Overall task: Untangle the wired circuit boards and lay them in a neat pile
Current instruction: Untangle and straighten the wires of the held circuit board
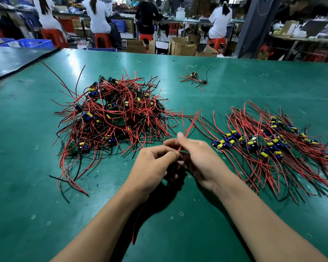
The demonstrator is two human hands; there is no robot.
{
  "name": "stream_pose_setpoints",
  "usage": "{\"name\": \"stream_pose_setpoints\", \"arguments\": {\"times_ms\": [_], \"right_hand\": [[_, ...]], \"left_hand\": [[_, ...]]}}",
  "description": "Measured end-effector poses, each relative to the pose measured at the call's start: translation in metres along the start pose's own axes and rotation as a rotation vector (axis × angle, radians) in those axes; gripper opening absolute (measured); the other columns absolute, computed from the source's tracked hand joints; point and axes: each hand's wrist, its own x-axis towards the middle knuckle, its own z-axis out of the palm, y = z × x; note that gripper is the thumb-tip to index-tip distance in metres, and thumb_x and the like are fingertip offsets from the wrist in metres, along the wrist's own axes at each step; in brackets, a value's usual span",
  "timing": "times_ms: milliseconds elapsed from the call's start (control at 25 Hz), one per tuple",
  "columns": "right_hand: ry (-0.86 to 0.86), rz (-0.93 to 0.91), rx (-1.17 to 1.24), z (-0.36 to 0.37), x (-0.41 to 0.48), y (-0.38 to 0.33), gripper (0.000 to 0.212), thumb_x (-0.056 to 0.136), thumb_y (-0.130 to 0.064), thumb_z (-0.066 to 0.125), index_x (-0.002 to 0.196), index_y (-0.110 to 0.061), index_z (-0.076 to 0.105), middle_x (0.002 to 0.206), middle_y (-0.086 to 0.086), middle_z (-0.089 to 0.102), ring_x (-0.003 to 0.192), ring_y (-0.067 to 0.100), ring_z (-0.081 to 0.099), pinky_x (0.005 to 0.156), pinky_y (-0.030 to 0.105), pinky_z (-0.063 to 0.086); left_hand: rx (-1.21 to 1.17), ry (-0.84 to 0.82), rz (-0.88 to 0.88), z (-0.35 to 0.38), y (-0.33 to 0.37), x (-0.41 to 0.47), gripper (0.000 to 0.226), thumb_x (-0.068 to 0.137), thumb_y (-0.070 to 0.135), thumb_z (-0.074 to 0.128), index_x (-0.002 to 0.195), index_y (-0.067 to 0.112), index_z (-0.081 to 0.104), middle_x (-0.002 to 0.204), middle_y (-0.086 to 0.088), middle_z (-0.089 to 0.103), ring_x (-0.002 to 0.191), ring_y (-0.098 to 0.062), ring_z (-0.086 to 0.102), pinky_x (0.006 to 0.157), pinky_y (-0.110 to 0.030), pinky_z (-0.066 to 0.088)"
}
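Head view, red wire [190,128] slanting away, rightward

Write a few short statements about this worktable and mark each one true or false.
1. The tangled heap lies left of the left hand. True.
2. The sorted pile lies at the far edge of the table. False: it lies right of the right hand.
3. The right hand pinches red wires pointing upward. True.
4. The left hand rests flat on the table. False: its fingers curl onto the same wires.
5. A small bundle lies apart, farther back. True.
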Motion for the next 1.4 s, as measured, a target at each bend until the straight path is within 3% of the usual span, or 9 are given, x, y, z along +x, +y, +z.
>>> {"name": "stream_pose_setpoints", "arguments": {"times_ms": [160, 360, 440, 560, 680, 800, 1000, 1160, 1400], "right_hand": [[0.171, 0.018, 0.228, -0.02, 0.007, -0.012, 0.052, 0.107, -0.038, 0.04, 0.076, -0.01, 0.071, 0.076, 0.005, 0.074, 0.061, 0.012, 0.069, 0.051, 0.025, 0.056], [-0.025, 0.14, 0.714, -0.035, 0.008, -0.019, 0.064, 0.106, -0.036, 0.039, 0.056, -0.01, 0.071, 0.085, 0.006, 0.077, 0.075, 0.025, 0.076, 0.069, 0.046, 0.061], [-0.077, 0.124, 0.675, -0.035, 0.008, -0.019, 0.064, 0.106, -0.038, 0.039, 0.058, -0.011, 0.072, 0.091, 0.005, 0.078, 0.08, 0.025, 0.076, 0.076, 0.051, 0.06], [-0.101, 0.061, 0.375, -0.031, 0.006, -0.017, 0.061, 0.102, -0.049, 0.04, 0.07, -0.013, 0.078, 0.093, 0.005, 0.077, 0.08, 0.02, 0.075, 0.076, 0.04, 0.059], [-0.137, -0.001, 0.068, -0.014, 0.001, -0.003, 0.041, 0.093, -0.046, 0.057, 0.09, -0.011, 0.078, 0.079, 0.011, 0.07, 0.059, 0.019, 0.065, 0.054, 0.029, 0.055], [-0.11, -0.039, 0.022, -0.004, -0.002, 0.006, 0.03, 0.097, -0.033, 0.062, 0.095, -0.008, 0.077, 0.069, 0.014, 0.062, 0.046, 0.018, 0.054, 0.044, 0.027, 0.05], [0.086, -0.075, 0.073, -0.008, 0.005, -0.001, 0.035, 0.102, -0.029, 0.055, 0.083, -0.006, 0.073, 0.075, 0.009, 0.072, 0.058, 0.017, 0.067, 0.05, 0.026, 0.054], [0.188, -0.031, 0.279, -0.022, 0.011, -0.009, 0.038, 0.103, -0.032, 0.051, 0.081, -0.007, 0.068, 0.075, 0.005, 0.074, 0.062, 0.01, 0.07, 0.055, 0.026, 0.059], [0.188, 0.066, 0.575, -0.033, 0.01, -0.019, 0.061, 0.102, -0.035, 0.054, 0.045, -0.012, 0.062, 0.071, 0.008, 0.074, 0.054, 0.013, 0.069, 0.049, 0.027, 0.057]], "left_hand": [[0.065, -0.077, -0.001, 0.002, 0.001, -0.003, 0.015, 0.089, 0.001, 0.062, 0.077, -0.004, 0.069, 0.054, -0.009, 0.061, 0.04, -0.018, 0.051, 0.043, -0.019, 0.042], [0.091, -0.125, -0.012, 0.0, 0.003, -0.003, 0.015, 0.089, 0.005, 0.063, 0.077, 0.0, 0.071, 0.058, -0.01, 0.062, 0.046, -0.02, 0.053, 0.048, -0.023, 0.04], [0.102, -0.131, -0.012, -0.002, 0.003, -0.003, 0.015, 0.088, 0.006, 0.065, 0.075, 0.002, 0.071, 0.059, -0.011, 0.062, 0.046, -0.02, 0.053, 0.05, -0.024, 0.04], [0.091, -0.085, -0.015, -0.002, 0.002, -0.002, 0.017, 0.086, 0.006, 0.065, 0.069, 0.006, 0.07, 0.059, -0.012, 0.062, 0.046, -0.021, 0.054, 0.05, -0.024, 0.043], [-0.019, -0.011, -0.044, -0.001, 0.0, -0.001, 0.019, 0.091, 0.006, 0.062, 0.074, 0.004, 0.07, 0.06, -0.01, 0.063, 0.044, -0.018, 0.055, 0.043, -0.021, 0.045], [-0.066, 0.006, -0.046, -0.002, 0.0, 0.0, 0.023, 0.094, 0.009, 0.06, 0.075, 0.007, 0.073, 0.06, -0.008, 0.063, 0.042, -0.016, 0.054, 0.041, -0.02, 0.044], [-0.03, -0.065, -0.035, -0.005, 0.002, 0.0, 0.022, 0.092, 0.009, 0.063, 0.073, 0.009, 0.074, 0.06, -0.01, 0.065, 0.042, -0.014, 0.053, 0.042, -0.02, 0.044], [0.04, -0.132, -0.038, -0.004, 0.003, -0.003, 0.019, 0.09, 0.011, 0.066, 0.072, 0.008, 0.072, 0.055, -0.01, 0.061, 0.041, -0.017, 0.05, 0.043, -0.019, 0.042], [0.079, -0.226, -0.065, -0.007, 0.005, -0.003, 0.019, 0.09, 0.013, 0.065, 0.073, 0.008, 0.073, 0.056, -0.009, 0.061, 0.043, -0.018, 0.052, 0.043, -0.02, 0.041]]}}
